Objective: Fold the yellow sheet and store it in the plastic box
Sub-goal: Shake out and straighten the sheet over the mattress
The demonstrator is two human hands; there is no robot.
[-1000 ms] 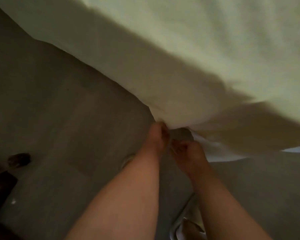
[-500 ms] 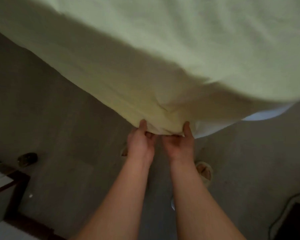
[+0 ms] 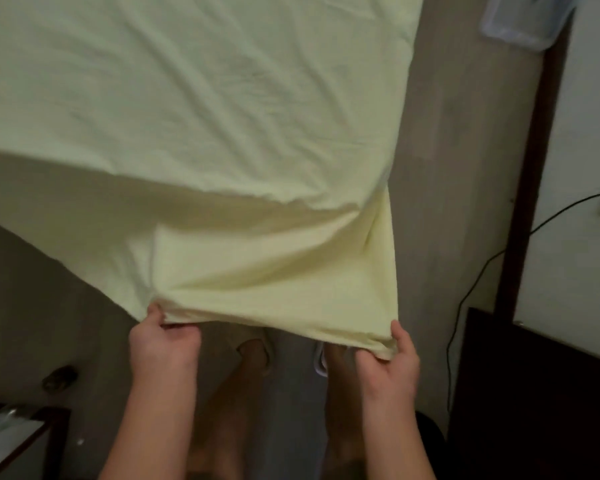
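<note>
Left hand (image 3: 163, 344) and right hand (image 3: 390, 362) each pinch the yellow sheet (image 3: 201, 109) edge at lower centre; a slack grip could drop it, spoiling alignment.

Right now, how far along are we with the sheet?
Early. Done: the yellow sheet is picked up and spread wide. In hand: the left hand and right hand pinch its near edge, held apart. Left: folding it small and putting it in the plastic box, which sits across the floor, without the sheet.
</note>
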